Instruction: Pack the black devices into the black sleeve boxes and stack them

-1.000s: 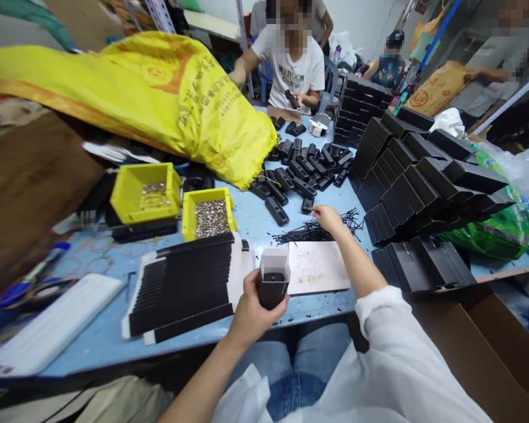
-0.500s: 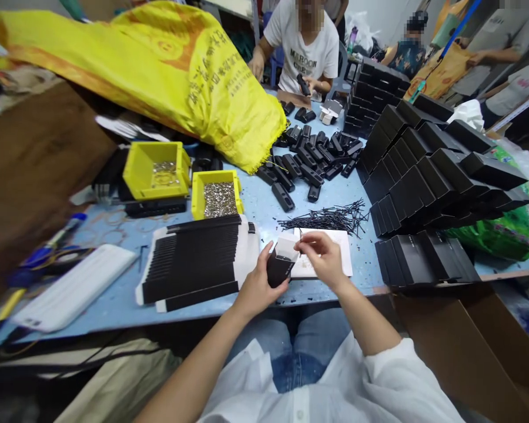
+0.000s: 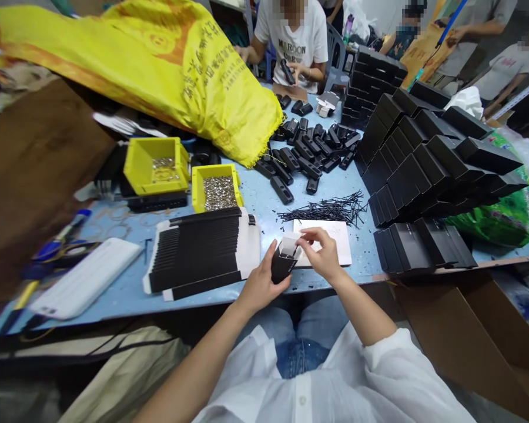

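Head view: the left hand [image 3: 260, 285] is wrapped around a small black box [image 3: 283, 265], holding it tilted just above the near table edge with its white flap [image 3: 290, 242] open. The right hand [image 3: 324, 255] sits at that open mouth, thumb and forefinger pinched narrow. Whether they hold one of the thin black pins is too small to tell. By my reading, the step in hand is work at the box's open end. The next move calls for a steady left grip and fine fingertip control at the flap.

Around this is a crowded workroom, with other people seated or standing at the far side. One person in a white shirt [image 3: 297, 41] handles a dark part across the table. The blue table [image 3: 255, 205] carries a big yellow sack [image 3: 158, 64] at the far left and leaning stacks of black boxes [image 3: 432, 170] at the right. A fanned row of flat black cartons [image 3: 198, 252] lies just left of the held box. Behind them stand two yellow bins [image 3: 156, 164], the nearer one [image 3: 218, 188] full of small metal pieces. Loose black plastic parts [image 3: 304, 153] are scattered mid-table. A white card [image 3: 341, 249] lies under the right hand, and a pile of pins [image 3: 330, 210] lies just beyond it.
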Demonstrator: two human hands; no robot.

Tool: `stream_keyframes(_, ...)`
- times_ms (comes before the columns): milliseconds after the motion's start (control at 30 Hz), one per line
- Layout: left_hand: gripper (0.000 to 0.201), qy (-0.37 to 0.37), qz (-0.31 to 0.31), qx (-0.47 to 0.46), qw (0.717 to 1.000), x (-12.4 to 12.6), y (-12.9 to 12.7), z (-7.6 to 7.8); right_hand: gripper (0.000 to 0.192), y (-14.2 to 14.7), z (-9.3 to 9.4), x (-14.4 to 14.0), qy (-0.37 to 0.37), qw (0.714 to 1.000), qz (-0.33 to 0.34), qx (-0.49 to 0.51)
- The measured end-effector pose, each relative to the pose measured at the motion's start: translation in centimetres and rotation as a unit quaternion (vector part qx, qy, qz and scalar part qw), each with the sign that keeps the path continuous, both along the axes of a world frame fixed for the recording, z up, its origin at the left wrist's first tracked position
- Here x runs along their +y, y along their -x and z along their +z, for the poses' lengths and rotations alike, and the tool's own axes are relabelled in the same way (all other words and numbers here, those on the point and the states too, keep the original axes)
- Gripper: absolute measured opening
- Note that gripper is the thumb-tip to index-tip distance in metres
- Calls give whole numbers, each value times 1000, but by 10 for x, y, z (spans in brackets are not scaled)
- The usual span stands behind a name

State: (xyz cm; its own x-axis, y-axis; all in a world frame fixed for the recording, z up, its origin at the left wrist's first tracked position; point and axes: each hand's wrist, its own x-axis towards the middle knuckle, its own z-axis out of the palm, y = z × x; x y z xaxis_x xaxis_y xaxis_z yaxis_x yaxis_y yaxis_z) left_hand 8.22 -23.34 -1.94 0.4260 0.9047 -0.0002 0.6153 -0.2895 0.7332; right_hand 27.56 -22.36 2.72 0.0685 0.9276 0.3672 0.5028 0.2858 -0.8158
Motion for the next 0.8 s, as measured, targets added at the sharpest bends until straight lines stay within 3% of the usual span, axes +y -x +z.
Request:
stream_keyframes(67,90,5,6,-1,1000,1,1,0,21,-1,-2,1,3,1000,-7,12)
stream_keyframes(233,82,-8,17,-22,1000,4,2,-4,12,-5,-3,5,8,990,115,-81)
stream_keyframes(333,63,-28,13,-38,999,5,2,-9,24,0,-17,5,54,995,75,35)
stream_keyframes(400,57,-28,12,-42,999,6,1,-11,37,8,-32,5,124,980,45,146)
stream_keyframes(467,67,-8,15,-44,999,10,-2,-11,45,17,-43,5,176,957,89,212)
stream_keyframes(567,92,50,15,-60,997,17,-7,-5,41,23,-47,7,152,951,161,215)
stream_keyframes(667,101,85,19,-68,994,21,-12,2,37,21,-41,10,168,948,161,219)
stream_keyframes(800,100,77,37,-38,996,19,-14,8,44,21,-35,10,220,925,155,269)
